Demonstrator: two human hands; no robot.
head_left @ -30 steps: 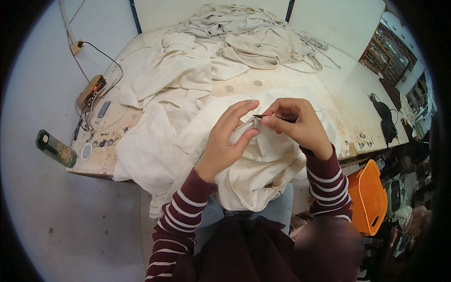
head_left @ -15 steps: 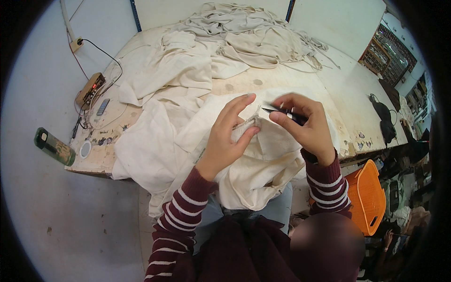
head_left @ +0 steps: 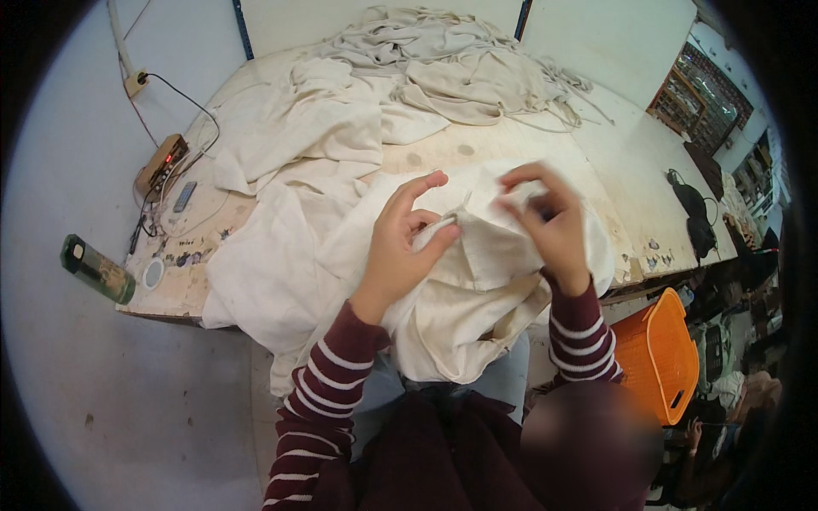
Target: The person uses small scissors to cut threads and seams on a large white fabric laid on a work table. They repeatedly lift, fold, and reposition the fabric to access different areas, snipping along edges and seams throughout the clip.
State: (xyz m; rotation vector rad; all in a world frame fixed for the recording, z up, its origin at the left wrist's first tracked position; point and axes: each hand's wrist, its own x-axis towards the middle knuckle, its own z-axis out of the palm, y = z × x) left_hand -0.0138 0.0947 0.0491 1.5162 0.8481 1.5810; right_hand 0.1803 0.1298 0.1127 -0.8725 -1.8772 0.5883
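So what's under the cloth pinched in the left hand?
Blue jeans show at the lower edge of the cloth in the left hand, with the table beyond it. Whatever lies beneath its folds is covered.

We see pale, worn table (head_left: 626,170) beneath left fingers (head_left: 413,188) and right fingers (head_left: 547,175). White cloth (head_left: 264,247) left of left fingers, spilling over near edge. Cream cloth (head_left: 328,115) farther out, beyond left fingers. Grey-beige cloth heap (head_left: 477,89) beyond both. Well left of left fingers: brown box (head_left: 162,162) with red light, remote (head_left: 184,197), white disc (head_left: 153,273). Well right of right fingers: black item (head_left: 699,223), kind unclear to us.
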